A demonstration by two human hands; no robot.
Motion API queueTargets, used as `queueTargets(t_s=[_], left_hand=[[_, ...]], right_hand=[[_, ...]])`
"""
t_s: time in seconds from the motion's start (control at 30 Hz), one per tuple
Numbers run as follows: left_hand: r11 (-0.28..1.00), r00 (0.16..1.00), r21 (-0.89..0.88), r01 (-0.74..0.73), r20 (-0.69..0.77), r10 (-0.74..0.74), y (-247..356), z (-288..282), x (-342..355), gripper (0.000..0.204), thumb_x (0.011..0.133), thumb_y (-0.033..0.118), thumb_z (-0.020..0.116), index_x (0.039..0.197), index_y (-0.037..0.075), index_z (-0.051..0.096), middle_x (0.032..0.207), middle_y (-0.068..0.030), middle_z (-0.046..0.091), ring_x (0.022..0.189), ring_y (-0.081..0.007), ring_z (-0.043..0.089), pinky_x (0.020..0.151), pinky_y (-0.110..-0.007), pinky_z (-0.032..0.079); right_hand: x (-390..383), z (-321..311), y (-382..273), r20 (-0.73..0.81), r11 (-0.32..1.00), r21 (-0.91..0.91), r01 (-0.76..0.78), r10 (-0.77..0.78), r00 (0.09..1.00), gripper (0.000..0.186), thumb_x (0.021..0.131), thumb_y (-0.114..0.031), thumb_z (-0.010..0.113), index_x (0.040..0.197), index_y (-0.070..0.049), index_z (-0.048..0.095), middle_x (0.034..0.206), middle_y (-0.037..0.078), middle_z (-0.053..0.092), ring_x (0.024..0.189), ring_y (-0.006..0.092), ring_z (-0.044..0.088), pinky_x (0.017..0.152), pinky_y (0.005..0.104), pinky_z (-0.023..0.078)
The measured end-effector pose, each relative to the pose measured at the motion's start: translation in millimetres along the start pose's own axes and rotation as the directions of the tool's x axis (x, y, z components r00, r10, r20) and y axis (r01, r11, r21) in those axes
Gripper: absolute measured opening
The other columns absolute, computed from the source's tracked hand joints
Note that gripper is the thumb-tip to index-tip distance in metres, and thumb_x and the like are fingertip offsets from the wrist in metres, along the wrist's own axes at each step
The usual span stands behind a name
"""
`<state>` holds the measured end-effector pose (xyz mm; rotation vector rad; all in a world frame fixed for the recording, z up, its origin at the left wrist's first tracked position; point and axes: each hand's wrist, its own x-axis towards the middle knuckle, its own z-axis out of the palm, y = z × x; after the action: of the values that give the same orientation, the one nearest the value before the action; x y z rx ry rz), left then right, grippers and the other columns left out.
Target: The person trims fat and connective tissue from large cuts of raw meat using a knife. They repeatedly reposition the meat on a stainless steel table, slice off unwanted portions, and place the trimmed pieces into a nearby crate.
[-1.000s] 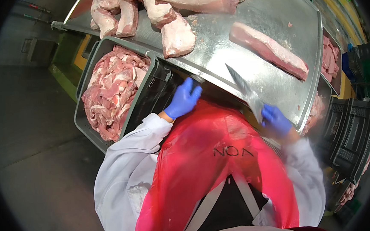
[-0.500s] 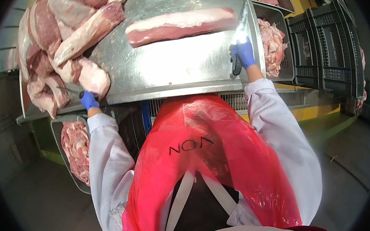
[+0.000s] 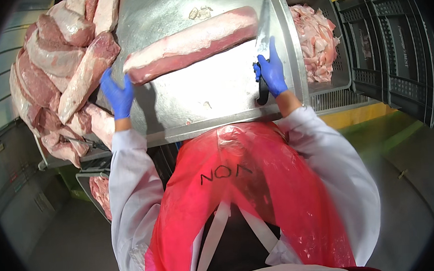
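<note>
A long slab of pale pork loin (image 3: 190,44) lies across the metal table, tilted with its right end farther away. At its left end is my left hand (image 3: 118,96), in a blue glove, fingers apart, holding nothing. My right hand (image 3: 272,75), gloved in blue too, grips a knife (image 3: 264,29) by its black handle, index finger stretched along it. The blade points away from me, close to the loin's right end. A thin tool with a dark handle (image 3: 96,143) rests by the meat at the near left edge; its kind is unclear.
A heap of large meat pieces (image 3: 46,67) covers the table's (image 3: 175,115) left side. To the right stands a crate of pale trimmings (image 3: 315,43) beside dark plastic crates (image 3: 389,48). Another bin of meat (image 3: 100,191) sits below left. Small scraps (image 3: 201,12) lie beyond the loin.
My left hand has let go of the thin dark-handled tool and moved up and right to the loin's left end. The loin now lies more slanted. My right hand, still holding the knife, has shifted slightly.
</note>
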<state>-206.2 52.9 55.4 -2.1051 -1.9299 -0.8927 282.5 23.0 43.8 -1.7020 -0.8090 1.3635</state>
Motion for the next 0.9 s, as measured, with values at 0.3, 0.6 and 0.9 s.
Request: queueTargets(t_s=[0.3,0.6,0.9], left_hand=[[0.978,0.763,-0.203,-0.059,0.622,0.175,75.7,120.9,74.7,0.046,0.095,0.043,0.055,0.122,0.006,0.060,0.116,-0.0192,0.064,0.110,-0.0392,0.059,0.095,-0.050,0.044],[0.966,0.763,-0.176,-0.190,0.592,0.258,87.4,112.3,71.7,0.045,0.096,0.043,0.051,0.121,0.006,0.061,0.113,-0.0187,0.065,0.106,-0.0382,0.060,0.092,-0.051,0.044],[0.991,0.886,-0.097,-0.091,0.447,0.125,102.8,123.2,66.5,0.038,0.093,0.037,0.056,0.108,0.004,0.064,0.102,-0.0191,0.067,0.096,-0.0407,0.062,0.085,-0.051,0.047]], right_hand=[[3.9,17.7,-23.7,-0.030,0.998,-0.041,-0.056,0.054,0.998,0.078,0.098,-0.007,0.051,0.162,-0.021,0.010,0.079,0.010,0.061,0.055,0.0137,0.056,0.048,0.0304,0.050],[34.2,37.0,-28.6,-0.053,0.998,0.069,0.004,0.000,0.999,0.072,0.097,-0.010,0.052,0.161,-0.016,0.018,0.080,0.007,0.061,0.058,0.0126,0.057,0.049,0.0295,0.049],[-16.3,22.8,32.5,0.181,0.969,0.241,0.056,-0.101,0.978,0.076,0.096,-0.007,0.052,0.162,-0.019,0.016,0.083,0.006,0.062,0.060,0.0108,0.055,0.054,0.0270,0.050]])
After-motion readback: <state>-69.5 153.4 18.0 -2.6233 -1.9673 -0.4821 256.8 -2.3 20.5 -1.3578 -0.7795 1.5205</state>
